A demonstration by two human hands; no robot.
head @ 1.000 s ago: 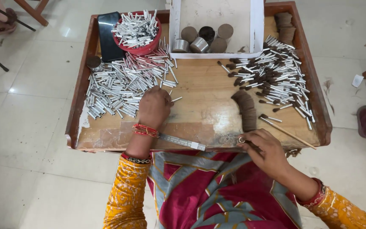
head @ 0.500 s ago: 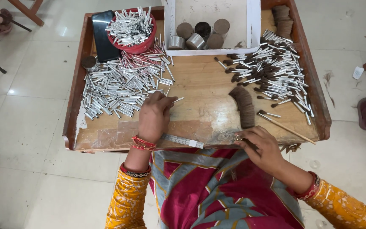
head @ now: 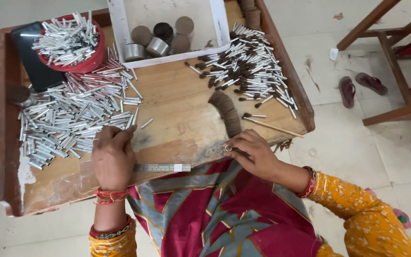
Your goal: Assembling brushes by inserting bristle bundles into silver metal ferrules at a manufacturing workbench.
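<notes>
Two hands worked: our left hand, fingers curled, touched the loose metal tubes and might scatter them, while our right hand pinched the bristle row, which could fray.

Shiny metal tubes; worn matt wooden tray (possibly plywood).

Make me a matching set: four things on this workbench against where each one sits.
Things:
1. red bowl
2. loose silver tubes
3. finished brushes
4. short cans

Places:
A. inside the white frame
B. far left corner
C. right side of the bench
D. just beyond the left hand

Pairs: 1-B, 2-D, 3-C, 4-A
</notes>
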